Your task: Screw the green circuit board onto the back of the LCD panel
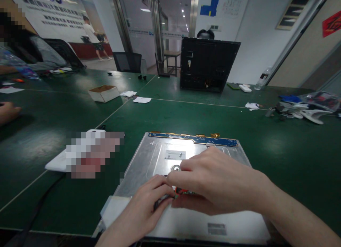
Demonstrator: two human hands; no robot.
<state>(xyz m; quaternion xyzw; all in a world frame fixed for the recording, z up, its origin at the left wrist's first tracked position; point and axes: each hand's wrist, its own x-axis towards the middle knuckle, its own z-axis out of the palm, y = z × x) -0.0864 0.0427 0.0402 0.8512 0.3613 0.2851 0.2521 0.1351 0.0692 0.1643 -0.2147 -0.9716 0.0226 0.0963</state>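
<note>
A flat silver display panel (154, 158) lies back side up before me, with a blue circuit strip (215, 140) along its far edge. Over its middle my two hands meet, fingertips almost touching. My left hand (150, 201) is closed in a pinch on a dark cable (159, 202). My right hand (213, 181) comes in from the right, its fingers curled around a small green circuit board (183, 191) with a red-edged black part. Fingers hide most of the board and the cable's end.
Left of the panel lies a white item (57, 160), partly blurred, with a black cord. Farther back are an open box (103, 93), paper scraps (142, 100) and a black housing (209, 64) standing upright. Bags and tools (306, 106) lie right. Another person's hand (9, 113) rests left.
</note>
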